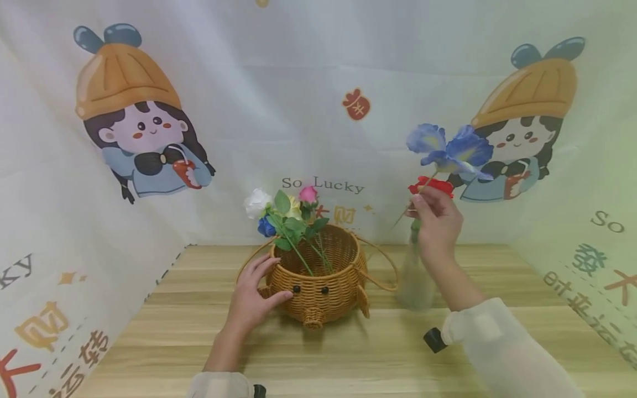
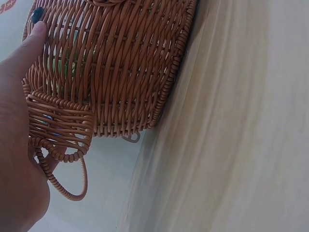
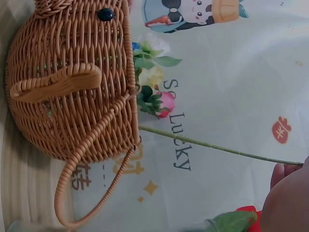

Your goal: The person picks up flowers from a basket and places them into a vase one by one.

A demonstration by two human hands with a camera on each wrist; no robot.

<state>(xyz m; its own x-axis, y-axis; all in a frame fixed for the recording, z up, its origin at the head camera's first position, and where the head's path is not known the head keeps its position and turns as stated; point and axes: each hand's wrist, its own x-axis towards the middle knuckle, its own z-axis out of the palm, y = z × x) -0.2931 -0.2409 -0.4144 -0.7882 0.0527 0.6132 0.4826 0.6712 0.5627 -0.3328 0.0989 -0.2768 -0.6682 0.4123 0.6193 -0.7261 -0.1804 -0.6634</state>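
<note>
A woven wicker basket (image 1: 318,298) with an animal face stands on the table. My left hand (image 1: 254,293) grips its left side, thumb on the front near an eye and fingers at the rim. Inside lean a white rose (image 1: 257,203), a blue rose (image 1: 266,226), a pink flower (image 1: 308,193) and a partly hidden yellow flower (image 1: 293,207). To the right and above, my right hand (image 1: 440,224) pinches the stem of a blue-violet iris (image 1: 450,149). In the right wrist view this thin green stem (image 3: 207,144) points toward the basket's opening.
A clear vase (image 1: 415,287) holding a red flower (image 1: 432,188) stands right of the basket, partly behind my right hand. The basket's handle (image 1: 383,271) loops out to the right. Printed cloth (image 1: 278,110) hangs behind the wooden table (image 1: 199,309) and along both sides.
</note>
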